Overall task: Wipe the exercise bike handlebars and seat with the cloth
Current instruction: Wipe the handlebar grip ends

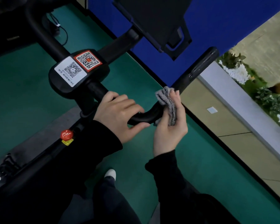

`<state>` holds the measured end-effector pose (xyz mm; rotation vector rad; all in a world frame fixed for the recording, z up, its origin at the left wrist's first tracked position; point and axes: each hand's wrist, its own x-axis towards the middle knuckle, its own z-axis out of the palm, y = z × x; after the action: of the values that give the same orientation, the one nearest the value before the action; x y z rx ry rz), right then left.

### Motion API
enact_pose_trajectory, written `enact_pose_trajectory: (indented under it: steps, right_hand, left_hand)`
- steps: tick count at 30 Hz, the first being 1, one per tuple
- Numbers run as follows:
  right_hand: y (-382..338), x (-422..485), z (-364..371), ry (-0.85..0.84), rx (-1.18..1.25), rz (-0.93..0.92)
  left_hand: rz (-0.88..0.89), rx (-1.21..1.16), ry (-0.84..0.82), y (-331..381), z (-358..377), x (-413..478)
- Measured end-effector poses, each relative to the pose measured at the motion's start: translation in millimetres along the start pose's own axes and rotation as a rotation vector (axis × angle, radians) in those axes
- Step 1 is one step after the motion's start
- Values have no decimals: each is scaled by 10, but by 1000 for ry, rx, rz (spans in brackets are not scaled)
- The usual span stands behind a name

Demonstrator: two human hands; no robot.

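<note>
Head view, near to far. Nearest the camera, dark sleeves and trouser legs are filling the lower frame, and one pale shoe [110, 174] is showing on the green floor below the hands. The left hand [118, 115] is gripping the bar [145, 117], fingers curled over its top and thumb passing beneath. Just right of it, the right hand [170, 131] is holding the cloth [167, 102], fingers half closed round the bunched grey folds and pressing them against the bend of the bar, where the tube is turning away from the hand. The cloth is looking light, soft and ribbed, so it is likely conforming to the round tube; wrapping it round the bar and sliding it along is probably serving better than dabbing. The bar is looking stiff, fixed and glossy, possibly slippery under a dry palm, so the bracing grip beside the cloth is a sensible hold. Beyond the right fingertips the bar's far prong is running up and away. Beyond the left hand, the console [78, 71] is carrying two code stickers whose print is too small to read; a red knob [66, 134] is sitting below the left wrist. Farthest off, a dark holder [157, 21] is being cut by the top edge. The seat is lying outside the frame, the right thumb is hard to make out, and the bar's underside is being hidden by both hands.
</note>
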<state>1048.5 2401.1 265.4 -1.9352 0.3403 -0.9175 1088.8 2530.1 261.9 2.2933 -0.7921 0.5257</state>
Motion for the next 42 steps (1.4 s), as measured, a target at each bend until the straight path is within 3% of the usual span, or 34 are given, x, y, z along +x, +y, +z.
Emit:
enact_pose_trajectory:
  steps: [8, 19, 35, 42]
  right_hand:
    - [-93, -78, 170, 254, 181, 184]
    - [-103, -93, 203, 385, 65, 277]
    - [-6, -66, 28, 277, -31, 273]
    - [-30, -411, -53, 131, -51, 82]
  left_hand:
    - [4, 1, 7, -4, 6, 1]
    - [18, 4, -22, -11, 1, -16]
    - [40, 26, -49, -8, -23, -16]
    - [33, -15, -107, -15, -63, -12]
